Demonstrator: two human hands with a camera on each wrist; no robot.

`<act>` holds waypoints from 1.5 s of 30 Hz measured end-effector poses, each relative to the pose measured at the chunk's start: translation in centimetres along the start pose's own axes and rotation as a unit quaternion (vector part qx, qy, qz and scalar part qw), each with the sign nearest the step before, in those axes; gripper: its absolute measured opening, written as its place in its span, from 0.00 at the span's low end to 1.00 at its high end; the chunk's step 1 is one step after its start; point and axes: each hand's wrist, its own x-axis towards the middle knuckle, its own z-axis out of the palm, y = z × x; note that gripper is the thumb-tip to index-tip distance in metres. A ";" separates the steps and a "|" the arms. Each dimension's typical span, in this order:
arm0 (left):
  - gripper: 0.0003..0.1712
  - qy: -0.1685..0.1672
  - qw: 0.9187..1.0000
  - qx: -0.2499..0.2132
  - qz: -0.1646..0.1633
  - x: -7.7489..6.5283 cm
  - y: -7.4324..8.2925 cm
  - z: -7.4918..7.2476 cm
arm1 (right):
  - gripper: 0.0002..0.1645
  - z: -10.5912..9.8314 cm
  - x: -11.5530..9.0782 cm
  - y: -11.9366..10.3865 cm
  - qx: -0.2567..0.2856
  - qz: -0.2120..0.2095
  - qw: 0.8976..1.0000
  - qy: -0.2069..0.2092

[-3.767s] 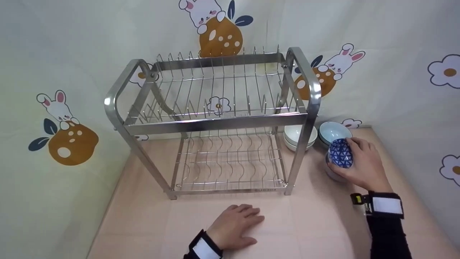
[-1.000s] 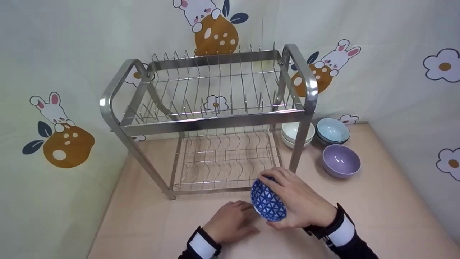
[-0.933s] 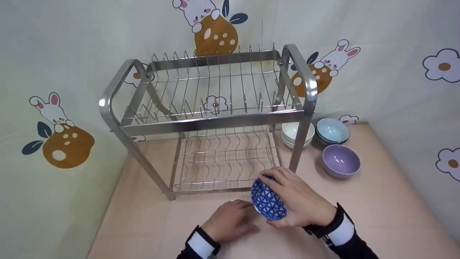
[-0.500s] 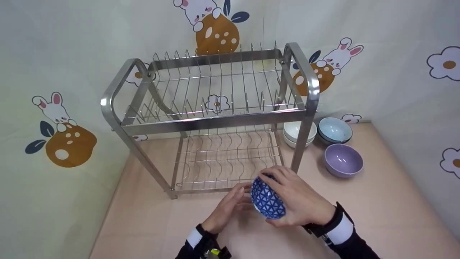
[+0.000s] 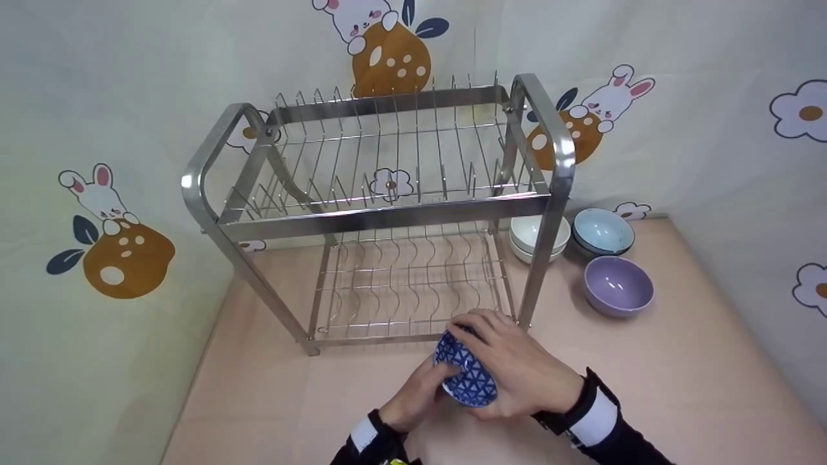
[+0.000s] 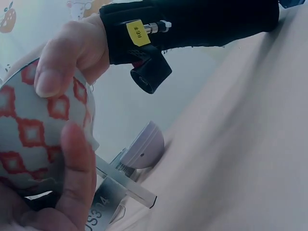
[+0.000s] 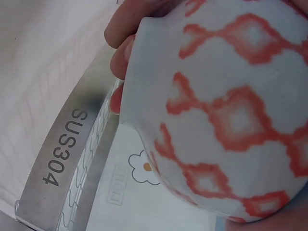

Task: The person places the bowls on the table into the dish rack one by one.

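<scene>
Both hands grip one bowl (image 5: 470, 381), tilted on its side above the table in front of the rack. Its inside has a blue and white triangle pattern. In the right wrist view its outside (image 7: 240, 115) is white with red diamonds. My right hand (image 5: 520, 365) holds it from the right, fingers over the upper rim. From the left, my left hand (image 5: 413, 397) has its thumb over the patterned inside. The left wrist view shows a left-hand finger (image 6: 77, 154) against the outer wall, below the right thumb (image 6: 50, 79).
A two-tier steel dish rack (image 5: 387, 223) stands just behind the hands, its wire shelves holding nothing. Right of it sit a purple bowl (image 5: 618, 290), light blue bowl stack (image 5: 602, 234) and white bowl stack (image 5: 531, 236). Patterned cloth walls (image 5: 717, 194) border the wooden table (image 5: 239, 394).
My right hand brought the bowl from beside the purple bowl to the rack's front, then slightly left. My left hand rose from the table and took hold of the bowl's left side.
</scene>
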 end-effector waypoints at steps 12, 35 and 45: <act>0.34 0.051 0.998 0.041 0.014 -0.1 -0.2 -0.5 | 0.77 0.2 0.1 -0.6 -0.006 0.021 0.999 -0.026; 0.37 0.059 0.998 0.007 0.026 -0.4 0.0 -0.9 | 0.75 -1.3 -0.5 1.5 0.137 0.041 0.989 -0.035; 0.36 0.063 0.997 0.020 0.038 -0.3 0.2 -1.5 | 0.74 -2.9 -1.5 3.4 0.187 0.099 0.977 -0.013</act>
